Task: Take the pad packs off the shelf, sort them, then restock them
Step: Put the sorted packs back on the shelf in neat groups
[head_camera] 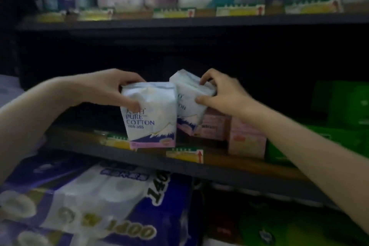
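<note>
Setting: dim shop shelving; we work at the middle shelf (139, 158), its price tags along the front lip.
Left hand (111, 88): our fingers pinch the top of the upright Pure Cotton pack (149, 118), its base at the lip, label outward.
Right hand (217, 94): we grip the tilted second pack (187, 106), touching the first.
Beside: pink boxes (245, 142), green packs (343, 106).
Step, we judge: lifting or setting the pair; cannot tell which.

Two white Pure Cotton pad packs (150, 114) (189, 104) are up at the middle shelf (95, 144), one in each of two hands (107, 86) (221, 94). Two pink boxes (214, 128) (247, 142) sit behind. Five price tags line the top shelf edge; one large toilet-roll pack (95, 201) lies below.
</note>
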The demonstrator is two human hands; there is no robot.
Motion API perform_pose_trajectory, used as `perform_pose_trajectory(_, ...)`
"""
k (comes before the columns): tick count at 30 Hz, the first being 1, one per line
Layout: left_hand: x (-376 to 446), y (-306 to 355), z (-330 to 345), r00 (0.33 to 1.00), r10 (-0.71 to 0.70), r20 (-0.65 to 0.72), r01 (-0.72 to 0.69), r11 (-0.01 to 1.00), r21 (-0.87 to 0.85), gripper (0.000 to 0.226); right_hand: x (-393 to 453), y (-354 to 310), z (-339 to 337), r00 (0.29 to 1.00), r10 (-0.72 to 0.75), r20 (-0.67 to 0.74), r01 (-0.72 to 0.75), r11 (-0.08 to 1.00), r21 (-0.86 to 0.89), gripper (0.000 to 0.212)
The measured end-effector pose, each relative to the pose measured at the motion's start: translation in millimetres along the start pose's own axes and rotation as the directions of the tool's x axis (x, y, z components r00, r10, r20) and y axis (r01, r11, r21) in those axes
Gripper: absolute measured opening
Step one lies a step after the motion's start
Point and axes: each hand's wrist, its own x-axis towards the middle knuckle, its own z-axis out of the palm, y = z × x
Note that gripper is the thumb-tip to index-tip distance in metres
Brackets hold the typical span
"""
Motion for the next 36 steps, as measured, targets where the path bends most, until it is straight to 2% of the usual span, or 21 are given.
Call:
perform_pose_trajectory(3, 20, -15, 9, 0.985, -0.039, -0.17, 0.058, 0.993, 0.107, 0.045, 28, 5, 31, 1.0, 0.003, -0.027, -0.003, 1.0, 0.009, 0.029)
perform_pose_trajectory(6, 42, -33, 16, 0.96, -0.06, -0.273, 0.089, 0.991, 0.095, 0.059, 58, 13, 54, 0.999, 0.01, -0.037, -0.008, 0.999, 0.043, 0.028)
perform_pose_trajectory(9, 66, -51, 28, 0.96, -0.071, -0.271, 0.085, 0.996, 0.041, 0.065, 84, 26, 70, 1.0, 0.003, -0.002, -0.003, 0.999, -0.031, 0.03)
perform_pose_trajectory(13, 102, -73, 59, 0.989, -0.046, -0.14, 0.058, 0.995, 0.081, 0.063, 109, 49, 89, 0.994, -0.001, 0.106, 0.024, 0.976, -0.216, 0.029)
perform_pose_trajectory(16, 131, -79, 88, 0.981, 0.034, -0.192, 0.017, 0.966, 0.258, 0.052, 126, 68, 102, 0.981, 0.094, 0.17, -0.035, 0.947, -0.32, 0.04)
perform_pose_trajectory(18, 143, -77, 106, 0.973, 0.074, -0.219, 0.015, 0.924, 0.382, 0.056, 132, 76, 114, 0.951, 0.167, 0.261, -0.058, 0.923, -0.381, 0.045)
perform_pose_trajectory(20, 149, -77, 117, 0.966, 0.046, -0.254, 0.064, 0.91, 0.409, 0.062, 133, 81, 123, 0.907, 0.254, 0.337, -0.097, 0.902, -0.421, 0.046)
perform_pose_trajectory(22, 154, -78, 121, 0.96, 0.026, -0.279, 0.101, 0.897, 0.431, 0.064, 129, 86, 126, 0.888, 0.301, 0.348, -0.143, 0.899, -0.413, 0.048)
perform_pose_trajectory(26, 171, -77, 129, 0.956, -0.012, -0.292, 0.139, 0.898, 0.418, 0.066, 117, 87, 124, 0.966, 0.211, 0.15, -0.174, 0.958, -0.228, 0.039)
perform_pose_trajectory(28, 179, -73, 133, 0.96, -0.048, -0.277, 0.163, 0.898, 0.409, 0.067, 106, 80, 123, 0.992, 0.091, 0.09, -0.082, 0.991, -0.109, 0.041)
perform_pose_trajectory(29, 182, -70, 134, 0.959, -0.071, -0.273, 0.181, 0.897, 0.404, 0.068, 99, 75, 121, 0.994, 0.021, 0.109, -0.012, 0.997, -0.075, 0.044)
perform_pose_trajectory(30, 185, -67, 136, 0.959, -0.098, -0.268, 0.202, 0.894, 0.399, 0.068, 92, 73, 121, 0.988, -0.042, 0.152, 0.055, 0.995, -0.079, 0.048)
perform_pose_trajectory(32, 189, -63, 139, 0.958, -0.137, -0.251, 0.23, 0.891, 0.392, 0.069, 83, 72, 117, 0.974, -0.075, 0.216, 0.111, 0.981, -0.158, 0.055)
perform_pose_trajectory(36, 190, -67, 140, 0.968, -0.154, -0.198, 0.222, 0.894, 0.389, 0.078, 67, 72, 98, 0.975, -0.101, 0.197, 0.149, 0.959, -0.242, 0.056)
